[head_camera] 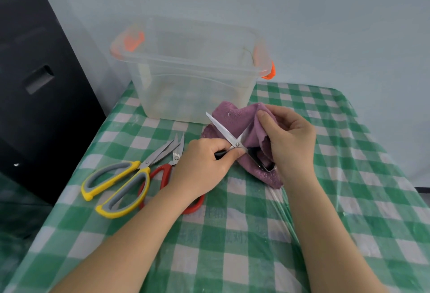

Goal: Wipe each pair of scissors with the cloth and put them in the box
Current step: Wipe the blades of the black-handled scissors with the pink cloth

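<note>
Checked table (256,223): scissors (223,132) in both grips.

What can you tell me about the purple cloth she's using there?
The purple cloth looks like soft, fuzzy terry, crumpled in front of the clear box. Its lower part lies on the checked tablecloth. The right hand pinches a fold around one blade of the opened black-handled scissors, which the left hand grips.

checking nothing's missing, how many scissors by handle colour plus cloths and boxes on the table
black-handled scissors: 1, blades open, held in the left hand, with the right hand pressing the cloth on one blade
yellow-and-grey scissors: 1
red-handled scissors: 1
purple cloth: 1
clear box: 1
total: 5
</note>
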